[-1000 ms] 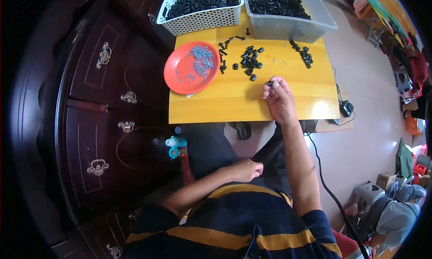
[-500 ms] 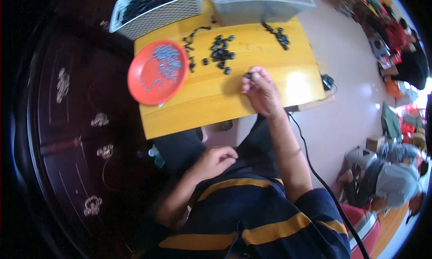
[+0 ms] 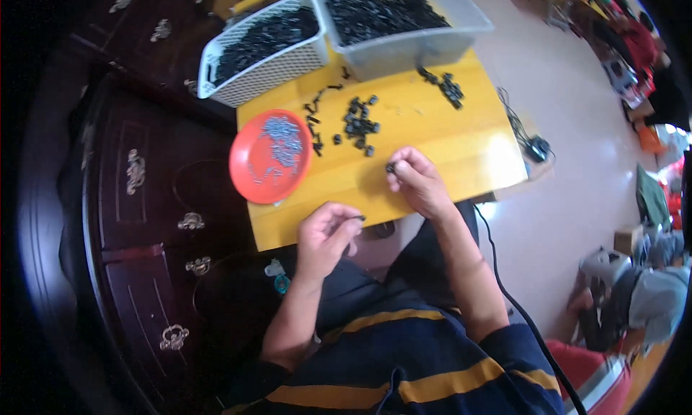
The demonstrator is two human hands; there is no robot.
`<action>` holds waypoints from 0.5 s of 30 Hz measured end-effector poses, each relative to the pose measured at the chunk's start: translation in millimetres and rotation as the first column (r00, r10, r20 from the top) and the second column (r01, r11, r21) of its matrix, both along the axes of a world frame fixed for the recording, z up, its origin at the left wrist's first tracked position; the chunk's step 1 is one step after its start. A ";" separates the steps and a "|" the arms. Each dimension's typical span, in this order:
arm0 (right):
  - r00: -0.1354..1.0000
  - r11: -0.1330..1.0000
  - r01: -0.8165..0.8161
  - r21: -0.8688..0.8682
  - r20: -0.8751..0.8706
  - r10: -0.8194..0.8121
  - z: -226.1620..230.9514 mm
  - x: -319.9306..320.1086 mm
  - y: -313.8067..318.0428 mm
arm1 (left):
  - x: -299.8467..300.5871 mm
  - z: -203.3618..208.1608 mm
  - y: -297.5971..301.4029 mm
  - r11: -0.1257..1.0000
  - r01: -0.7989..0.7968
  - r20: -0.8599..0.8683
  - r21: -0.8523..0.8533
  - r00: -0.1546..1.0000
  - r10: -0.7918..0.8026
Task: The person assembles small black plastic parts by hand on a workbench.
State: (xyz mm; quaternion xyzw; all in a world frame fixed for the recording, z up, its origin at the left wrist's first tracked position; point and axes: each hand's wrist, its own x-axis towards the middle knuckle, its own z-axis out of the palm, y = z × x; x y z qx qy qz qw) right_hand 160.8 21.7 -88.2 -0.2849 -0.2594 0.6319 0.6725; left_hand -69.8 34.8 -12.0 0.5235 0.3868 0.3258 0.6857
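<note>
Over the front edge of the yellow table [image 3: 432, 141], my left hand [image 3: 326, 236] is closed in a pinch, with a tiny dark piece [image 3: 361, 217] at the fingertips. My right hand [image 3: 420, 183] pinches a small black part [image 3: 391, 168] between thumb and fingers, a little above the tabletop. Beyond the hands lies a loose pile of small black blocky parts [image 3: 358, 123]. An orange-red plate [image 3: 249, 188] with many small silvery screws or pins [image 3: 285, 142] stands on the left. Between plate and pile runs a line of thin black pieces [image 3: 315, 130].
A white lattice basket [image 3: 277, 72] and a clear plastic bin [image 3: 414, 54], both full of black parts, stand at the back. More black parts [image 3: 448, 90] lie at right. Dark drawers [image 3: 137, 220] rise at left; a black cable [image 3: 504, 292] hangs at right. People sit farther right.
My left hand has risen from my lap to the table's front edge, a tiny dark piece now showing at its fingertips. My right hand still pinches the black part. The view has shifted.
</note>
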 end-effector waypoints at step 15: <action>0.989 0.994 -0.108 0.034 0.105 0.104 4.1 -1.0 4.8 | 49.0 -12.9 42.0 0.996 -0.021 -0.008 0.092 1.000 0.021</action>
